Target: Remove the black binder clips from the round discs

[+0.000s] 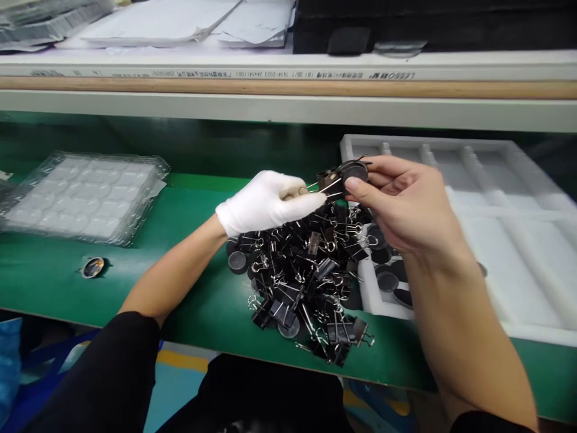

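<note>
While clamping binder clip (327, 179) in gloved left hand (274, 203), pinching black disc (355, 172) in right hand (406, 195), above clip pile (306, 276)

Gloved hand (269, 203) holding clip (327, 179), black disc (354, 172)

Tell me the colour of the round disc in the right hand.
The round disc in the right hand is black; see the head view.
</note>
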